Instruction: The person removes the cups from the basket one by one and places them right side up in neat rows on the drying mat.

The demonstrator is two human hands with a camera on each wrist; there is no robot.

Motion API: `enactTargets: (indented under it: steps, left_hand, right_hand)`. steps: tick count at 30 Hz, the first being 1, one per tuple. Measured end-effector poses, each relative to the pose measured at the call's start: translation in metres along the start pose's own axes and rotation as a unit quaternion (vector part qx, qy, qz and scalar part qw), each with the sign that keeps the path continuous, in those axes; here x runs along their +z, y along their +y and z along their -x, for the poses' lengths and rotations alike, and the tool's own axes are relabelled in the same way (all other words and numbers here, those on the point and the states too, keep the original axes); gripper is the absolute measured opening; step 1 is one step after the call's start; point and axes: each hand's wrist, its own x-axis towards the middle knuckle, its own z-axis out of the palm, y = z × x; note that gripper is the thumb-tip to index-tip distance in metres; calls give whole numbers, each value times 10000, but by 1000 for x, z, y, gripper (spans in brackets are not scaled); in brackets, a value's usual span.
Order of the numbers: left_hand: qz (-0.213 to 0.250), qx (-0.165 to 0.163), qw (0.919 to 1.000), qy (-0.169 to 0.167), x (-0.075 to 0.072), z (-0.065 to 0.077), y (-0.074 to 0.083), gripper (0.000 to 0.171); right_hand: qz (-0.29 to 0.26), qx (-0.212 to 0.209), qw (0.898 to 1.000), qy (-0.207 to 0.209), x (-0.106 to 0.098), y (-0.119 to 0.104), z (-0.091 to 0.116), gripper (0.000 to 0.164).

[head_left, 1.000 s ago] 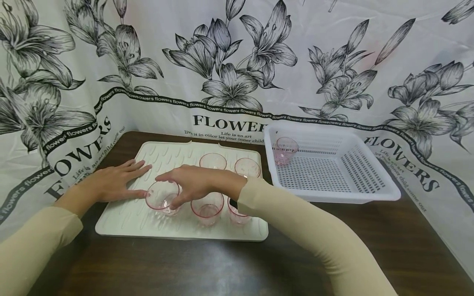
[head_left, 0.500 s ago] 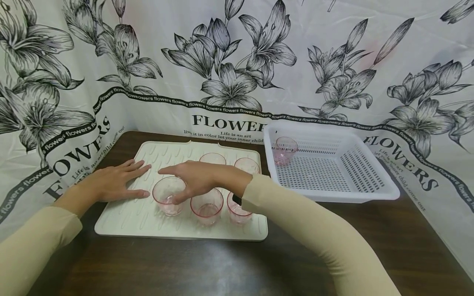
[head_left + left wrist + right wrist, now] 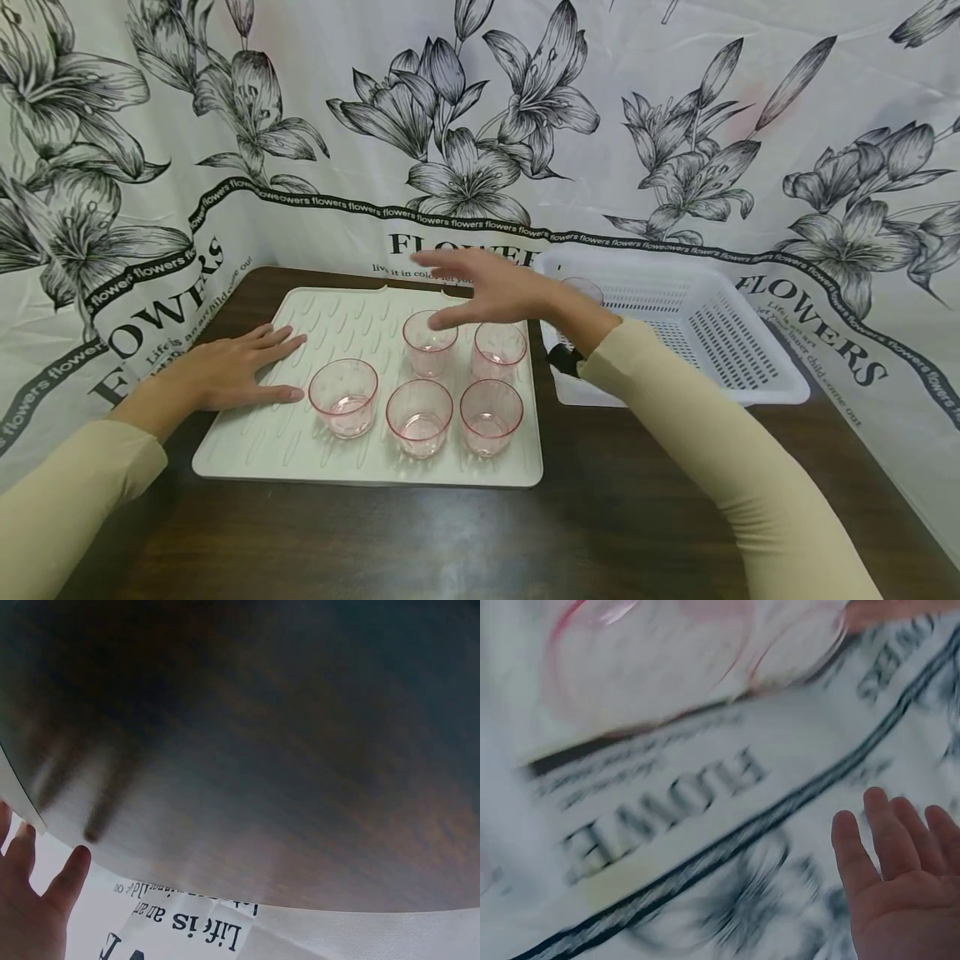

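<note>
My left hand (image 3: 232,367) lies spread on the left part of the cream ridged drying mat (image 3: 255,454), its thumb pointing toward the nearest glass. Several clear pink-rimmed glasses stand upright on the mat. Along the front are a left glass (image 3: 343,404), a middle glass (image 3: 420,425) and a right glass (image 3: 491,421). Behind them stand a back-left glass (image 3: 430,354) and a back-right glass (image 3: 499,354). My right hand (image 3: 498,287) is raised above the back of the mat with fingers extended and nothing in it. Its thumb overlaps the back-left glass's rim in the head view.
A white perforated basket (image 3: 772,387) stands right of the mat on the dark wooden table (image 3: 360,542). One more glass (image 3: 583,289) is inside it, mostly hidden behind my right wrist. A white flower-printed cloth (image 3: 315,242) hangs behind and beside the table.
The front-left glass came down onto the mat, slightly to the right, and my right hand let go. That hand then rose and moved right toward the basket. My left hand stayed put.
</note>
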Motion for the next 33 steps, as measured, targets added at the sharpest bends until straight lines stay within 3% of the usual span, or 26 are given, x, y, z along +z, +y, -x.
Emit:
enactTargets:
  steps: [6, 12, 30, 33]
  left_hand:
    - [-35, -5, 10000, 25, -2, 1, -1, 97]
    - [3, -24, 10000, 10, -3, 3, -1, 97]
    - [43, -53, 10000, -68, -2, 0, 1, 98]
    - [81, -61, 9999, -77, -3, 1, 2, 98]
  right_hand:
    - [-616, 368, 9947, 742, -36, 36, 36, 81]
    - [-974, 791, 9850, 1183, -53, 77, 64, 76]
    - [-973, 1998, 9709, 892, -52, 145, 109, 80]
    - [-1092, 2207, 9648, 922, -51, 157, 113, 81]
